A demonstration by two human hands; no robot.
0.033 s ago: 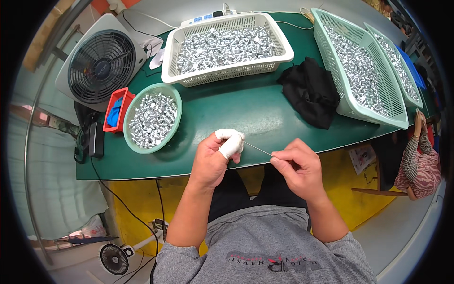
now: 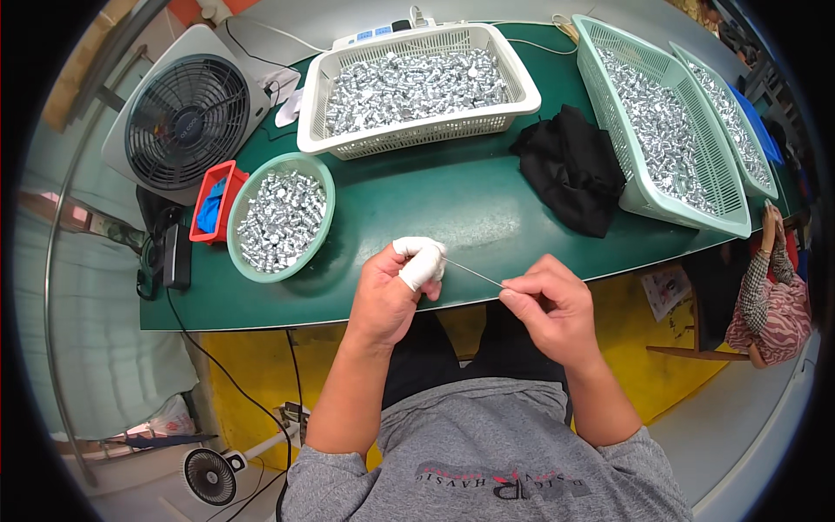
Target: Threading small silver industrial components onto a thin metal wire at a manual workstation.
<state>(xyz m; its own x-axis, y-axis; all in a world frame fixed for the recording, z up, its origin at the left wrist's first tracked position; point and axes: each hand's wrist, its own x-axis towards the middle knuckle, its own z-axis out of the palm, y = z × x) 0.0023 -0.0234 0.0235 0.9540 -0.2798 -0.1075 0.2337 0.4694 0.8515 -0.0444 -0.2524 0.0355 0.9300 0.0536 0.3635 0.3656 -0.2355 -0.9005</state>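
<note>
Over the table's front edge, my right hand (image 2: 553, 306) pinches one end of a thin, straight metal rod (image 2: 472, 271) between thumb and fingers. The rod slants up to the left, and its other end meets the fingertips of my left hand (image 2: 397, 283). White wrapping covers the thumb and forefinger of that hand, which are pressed together. Whatever lies between them is hidden. Left of my hands, a round pale green basin (image 2: 326, 228) holds many small silvery metal parts (image 2: 280, 222).
A white basket (image 2: 417, 123) and a light green basket (image 2: 639, 196) hold similar parts. Black cloth (image 2: 570, 170) lies on the green table (image 2: 391, 200). A red bin (image 2: 209, 228) and box fan (image 2: 187, 117) stand left. Another person (image 2: 765, 304) is at far right.
My left hand has shifted very slightly left, and my right hand slightly right, so a little more of the rod shows between them.
</note>
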